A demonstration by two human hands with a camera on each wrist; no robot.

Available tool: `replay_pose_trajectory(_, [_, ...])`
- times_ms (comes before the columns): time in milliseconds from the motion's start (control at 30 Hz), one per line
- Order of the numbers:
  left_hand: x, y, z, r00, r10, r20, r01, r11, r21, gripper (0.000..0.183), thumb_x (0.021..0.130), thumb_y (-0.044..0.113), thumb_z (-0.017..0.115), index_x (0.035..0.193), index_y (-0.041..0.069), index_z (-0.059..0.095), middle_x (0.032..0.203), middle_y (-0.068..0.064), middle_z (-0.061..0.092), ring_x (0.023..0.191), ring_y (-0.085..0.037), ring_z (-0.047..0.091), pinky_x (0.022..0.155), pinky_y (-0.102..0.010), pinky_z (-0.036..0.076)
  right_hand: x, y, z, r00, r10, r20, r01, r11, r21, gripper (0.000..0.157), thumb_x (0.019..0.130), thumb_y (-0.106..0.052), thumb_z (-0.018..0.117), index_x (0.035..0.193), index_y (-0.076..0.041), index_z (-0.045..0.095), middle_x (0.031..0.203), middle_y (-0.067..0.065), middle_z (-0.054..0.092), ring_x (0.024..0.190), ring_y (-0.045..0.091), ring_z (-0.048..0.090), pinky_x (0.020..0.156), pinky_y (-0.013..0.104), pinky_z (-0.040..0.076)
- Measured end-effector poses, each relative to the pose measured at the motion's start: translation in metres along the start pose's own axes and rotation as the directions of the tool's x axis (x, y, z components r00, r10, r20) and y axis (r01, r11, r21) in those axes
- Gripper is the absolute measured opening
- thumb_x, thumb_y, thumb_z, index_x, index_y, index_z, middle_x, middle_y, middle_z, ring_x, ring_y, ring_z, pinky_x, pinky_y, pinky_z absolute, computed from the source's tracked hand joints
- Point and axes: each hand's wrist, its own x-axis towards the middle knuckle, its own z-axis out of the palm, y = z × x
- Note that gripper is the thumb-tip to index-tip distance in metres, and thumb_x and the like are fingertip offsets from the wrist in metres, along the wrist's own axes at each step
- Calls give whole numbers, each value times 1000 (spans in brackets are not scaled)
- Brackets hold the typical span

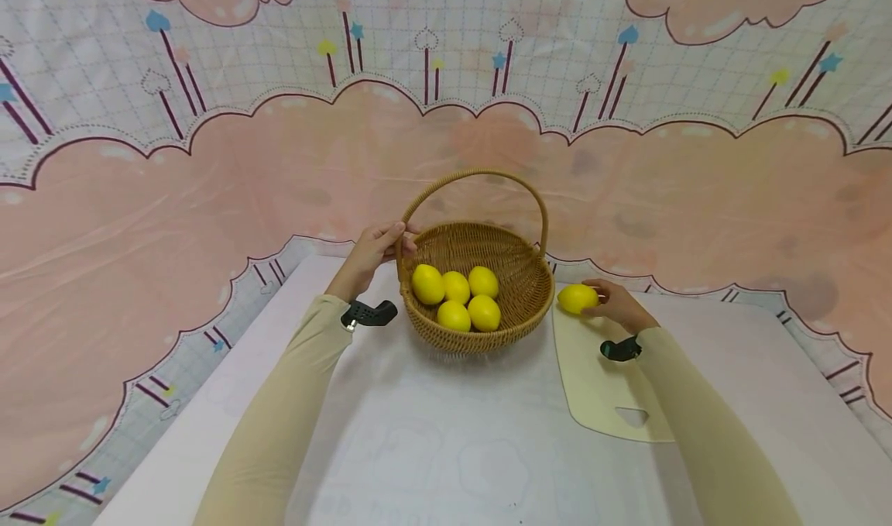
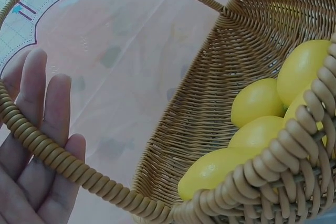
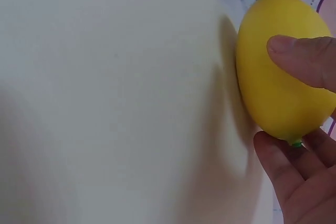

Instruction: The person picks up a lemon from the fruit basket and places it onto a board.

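A brown wicker basket [image 1: 523, 278] with a tall arched handle [image 1: 481, 172] stands tilted toward me on the table. Several yellow lemons [image 1: 455, 287] lie together inside it, on its left side. My left hand [image 1: 368, 256] grips the lower left part of the handle; in the left wrist view its fingers [image 2: 55, 103] pass behind the wrapped cane. To the right of the basket, my right hand [image 1: 620, 307] holds another lemon [image 1: 577, 299] between thumb and fingers, by the far end of a cream cutting board [image 1: 592, 379]. The lemon's green stem end shows in the right wrist view.
The cutting board lies flat at the right, its cut-out grip hole toward me, partly under my right forearm. A white cloth covers the table [image 1: 432, 441]. Patterned pink-and-white fabric [image 1: 313, 170] rises behind the basket and along the sides.
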Motion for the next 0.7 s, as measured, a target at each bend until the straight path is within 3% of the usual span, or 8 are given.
replay_pose_trajectory(200, [1,0,0,1000,-1,6,1,1000,4,29,100,32,41,104,12,62,72,13,67,76,-4,65,85,-25,51,0,0,2,1000,-7,-29,7,1000,10,68,85,-8,67,141,4,31,143,33,32,127,47,37,110,56,30])
replay_pose_trajectory(333, [1,0,0,1000,-1,8,1,1000,9,28,100,32,41,101,15,63,73,13,67,77,-5,66,93,-36,50,-1,1,2,999,-10,-38,10,1000,0,64,85,-11,67,138,4,35,141,33,35,126,47,38,109,56,31])
replay_pose_trajectory(467, [0,1,0,1000,0,12,0,1000,12,31,100,32,40,106,10,62,72,13,66,77,-5,66,98,-45,46,-1,3,-2,1000,-15,-23,14,1000,-22,63,86,-12,67,139,4,36,142,31,35,128,47,37,109,56,31])
replay_pose_trajectory(600, [1,2,1,1000,-3,15,3,1000,13,39,101,31,40,114,-1,57,72,13,66,77,-6,66,93,-36,51,-3,4,-5,1000,-17,14,17,1000,3,66,86,-11,67,141,3,34,145,30,30,131,48,33,110,57,29])
replay_pose_trajectory(700, [1,2,1,1000,-5,14,4,1000,10,39,101,31,40,115,-2,57,72,13,66,78,-8,67,85,-26,53,-4,4,-7,999,-21,28,20,1000,20,68,86,-9,66,142,3,32,146,30,29,131,48,32,110,57,29])
